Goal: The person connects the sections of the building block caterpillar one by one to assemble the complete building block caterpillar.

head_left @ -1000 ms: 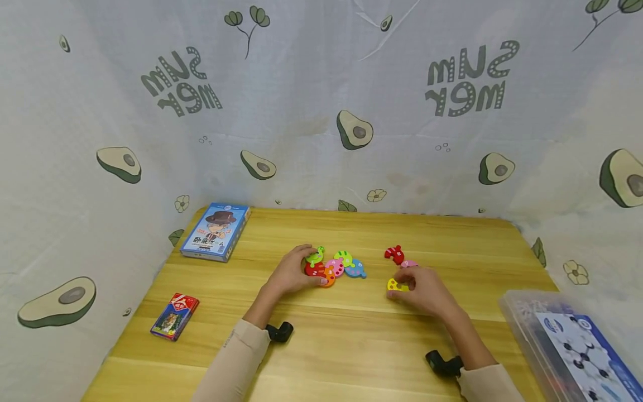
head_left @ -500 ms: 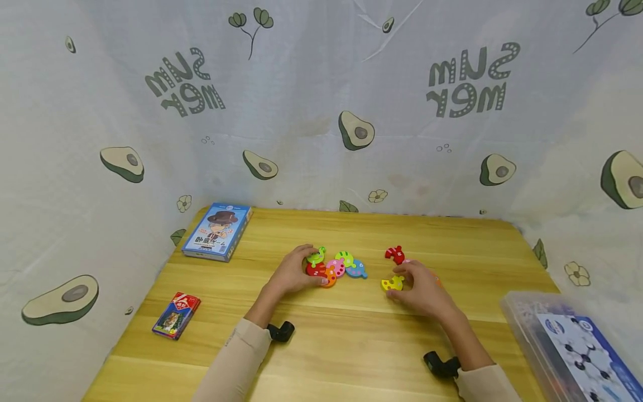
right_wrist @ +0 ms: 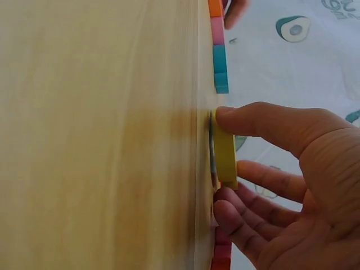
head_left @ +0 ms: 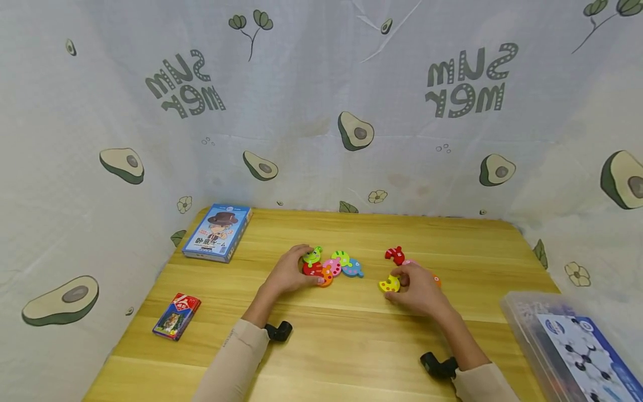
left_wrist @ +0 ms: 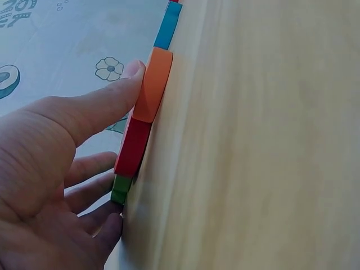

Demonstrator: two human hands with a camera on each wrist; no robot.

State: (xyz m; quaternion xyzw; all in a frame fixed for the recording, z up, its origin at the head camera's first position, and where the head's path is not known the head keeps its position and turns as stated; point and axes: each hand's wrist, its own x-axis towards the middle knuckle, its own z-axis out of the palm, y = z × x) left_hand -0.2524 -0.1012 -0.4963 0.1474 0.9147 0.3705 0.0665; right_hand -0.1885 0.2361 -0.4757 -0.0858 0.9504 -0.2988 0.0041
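On the table lies a curved chain of joined caterpillar puzzle pieces: a green head piece (head_left: pixel 312 255), then a red piece (left_wrist: pixel 132 146), an orange piece (left_wrist: pixel 154 84), a pink piece (head_left: pixel 331 267), a light green piece (head_left: pixel 341 257) and a blue piece (head_left: pixel 354 268). My left hand (head_left: pixel 289 272) grips the head end, its thumb on the orange piece and its fingers by the green and red ones. To the right, my right hand (head_left: pixel 421 289) pinches a yellow puzzle piece (right_wrist: pixel 225 154), thumb against its edge. The yellow piece sits apart from the blue end.
Beyond my right hand are a loose red piece (head_left: pixel 396 255), a partly hidden pink piece (head_left: pixel 409 262) and an orange piece (head_left: pixel 437 280). A blue box (head_left: pixel 217 231) and a small card pack (head_left: pixel 176 316) lie left. A clear plastic case (head_left: pixel 527 335) stands right.
My right hand has moved the yellow piece left, closer to the chain. The chain has shifted slightly left with my left hand. More of the orange piece behind my right hand shows.
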